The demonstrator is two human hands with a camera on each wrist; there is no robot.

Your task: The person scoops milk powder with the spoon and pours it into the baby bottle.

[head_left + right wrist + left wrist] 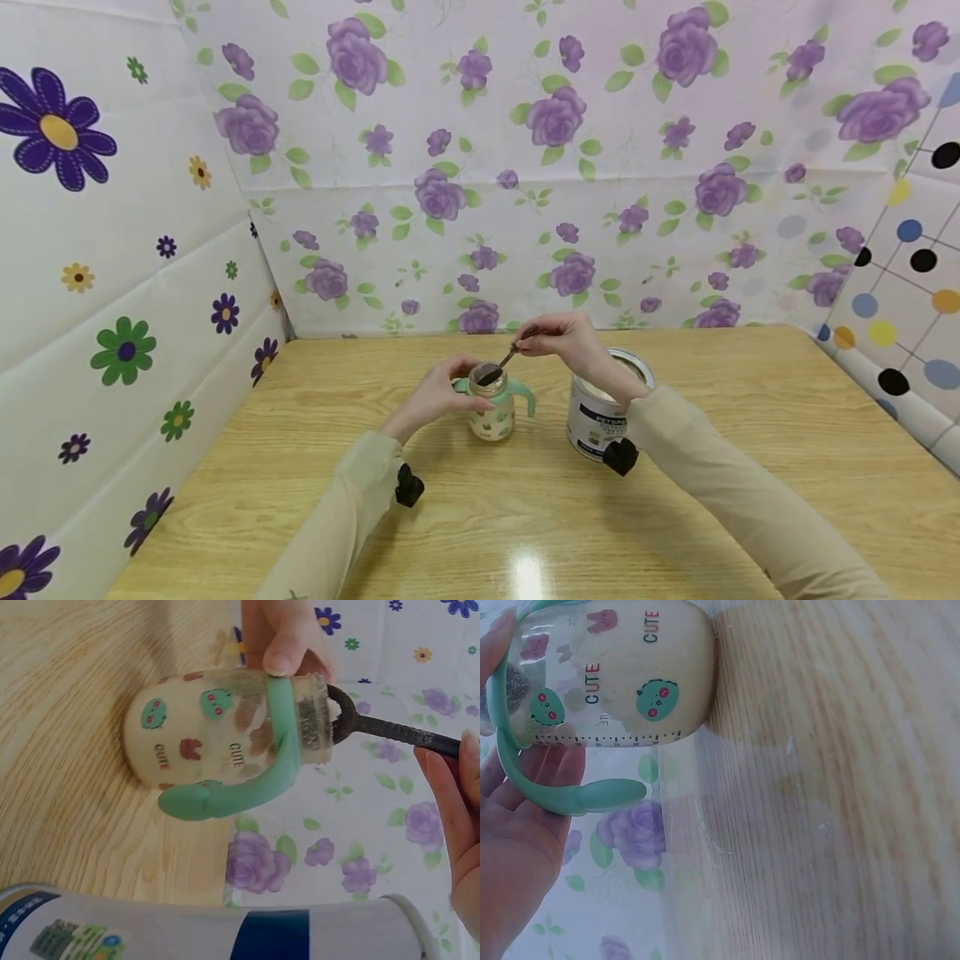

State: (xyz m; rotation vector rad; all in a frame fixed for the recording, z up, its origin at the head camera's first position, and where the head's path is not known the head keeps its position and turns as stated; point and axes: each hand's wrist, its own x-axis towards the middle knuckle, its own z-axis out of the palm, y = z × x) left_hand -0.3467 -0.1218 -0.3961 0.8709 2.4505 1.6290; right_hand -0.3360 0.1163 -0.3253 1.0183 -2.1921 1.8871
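A clear baby bottle [492,422] with mint-green handles stands upright on the table, printed with cartoon faces and the word CUTE. Pale cream-coloured contents show in its lower part. My left hand [441,393] holds the bottle round its upper part, thumb at the green collar in the right wrist view. Between the thumb and fingers of my right hand [566,343] is the handle of a black scoop [401,733]. The scoop's bowl tilts down at the bottle's open mouth, with a little white powder in it. In the left wrist view, green handle [607,796] hangs beside the palm.
Right of the bottle stands a large white can [587,419] with blue bands, open at the top, partly behind my right forearm. The wooden table [315,417] meets a flowered cloth backdrop [420,275] at its far edge.
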